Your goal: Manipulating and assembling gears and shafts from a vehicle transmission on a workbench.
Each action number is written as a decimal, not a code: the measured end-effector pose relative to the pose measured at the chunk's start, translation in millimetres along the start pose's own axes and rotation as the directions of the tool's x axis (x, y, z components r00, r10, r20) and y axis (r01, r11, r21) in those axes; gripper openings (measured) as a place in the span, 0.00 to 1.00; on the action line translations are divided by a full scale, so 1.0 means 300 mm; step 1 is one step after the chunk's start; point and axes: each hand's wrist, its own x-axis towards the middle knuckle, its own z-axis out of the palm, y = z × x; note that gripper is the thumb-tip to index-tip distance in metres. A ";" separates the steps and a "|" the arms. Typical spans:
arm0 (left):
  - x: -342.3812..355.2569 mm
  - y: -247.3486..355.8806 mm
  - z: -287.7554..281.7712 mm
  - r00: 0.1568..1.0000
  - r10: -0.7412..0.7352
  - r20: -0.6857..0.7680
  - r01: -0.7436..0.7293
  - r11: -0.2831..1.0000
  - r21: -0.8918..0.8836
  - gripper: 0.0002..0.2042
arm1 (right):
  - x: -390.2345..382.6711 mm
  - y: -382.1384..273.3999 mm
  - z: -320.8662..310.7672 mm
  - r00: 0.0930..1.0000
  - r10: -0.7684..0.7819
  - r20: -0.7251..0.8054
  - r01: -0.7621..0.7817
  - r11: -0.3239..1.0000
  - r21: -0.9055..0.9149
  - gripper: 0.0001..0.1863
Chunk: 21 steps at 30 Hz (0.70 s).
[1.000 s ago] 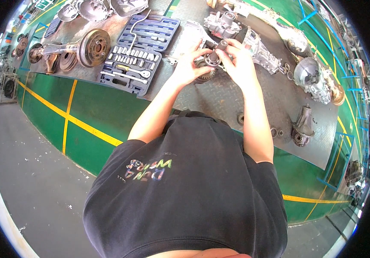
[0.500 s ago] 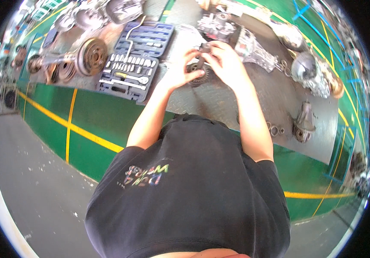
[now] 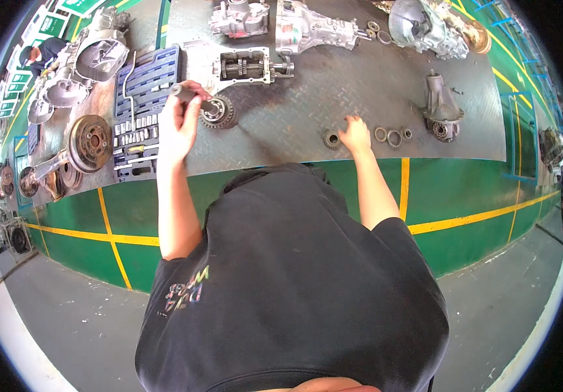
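My left hand (image 3: 182, 124) is closed round a grey metal gear shaft (image 3: 184, 95), which stands tilted beside the tool case. At the shaft's other end is a dark toothed gear (image 3: 218, 113) with a bearing-like ring in its middle, low over the table. My right hand (image 3: 356, 135) reaches to a small toothed gear (image 3: 331, 139) near the table's front edge. Its thumb and forefinger are apart, next to the gear's right side; whether they touch it I cannot tell. Several metal rings (image 3: 394, 138) lie just right of this hand.
A blue socket-set case (image 3: 152, 75) lies open at the left, near a rusty brake drum (image 3: 90, 145). Beyond my hands sit an opened gearbox housing (image 3: 243, 67) and a silver transmission case (image 3: 314, 29). A cone-shaped housing (image 3: 443, 104) stands at the right. Another person (image 3: 49, 52) is at the far left.
My right hand has let go of the gear shaft and moved right to the small gear. The left hand keeps the shaft. The whole view has swung to the right.
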 end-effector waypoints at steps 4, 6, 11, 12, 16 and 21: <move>-0.016 -0.003 0.006 0.998 -0.035 -0.046 0.028 0.991 -0.133 0.07 | -0.032 0.067 0.079 0.978 -0.041 0.203 0.070 0.988 -0.139 0.41; -0.018 -0.010 -0.002 0.998 -0.031 -0.062 0.025 0.995 -0.096 0.07 | -0.027 0.046 0.110 0.964 -0.083 0.254 0.124 0.981 -0.151 0.44; -0.035 -0.011 -0.031 0.989 -0.035 -0.144 0.040 0.999 0.032 0.07 | 0.019 0.014 0.190 0.936 -0.121 0.331 0.212 0.944 -0.254 0.39; -0.036 0.005 -0.029 0.984 -0.058 -0.169 0.064 0.998 0.026 0.07 | 0.031 -0.003 0.187 0.941 -0.131 0.312 0.222 0.935 -0.276 0.37; -0.036 0.025 -0.005 0.964 -0.081 -0.252 0.108 0.990 0.095 0.06 | 0.017 -0.011 0.185 0.929 -0.127 0.347 0.237 0.925 -0.295 0.35; -0.052 0.046 -0.033 0.980 -0.140 -0.140 0.147 0.988 0.042 0.07 | 0.001 -0.190 0.086 0.961 -0.122 0.250 0.152 0.983 -0.105 0.44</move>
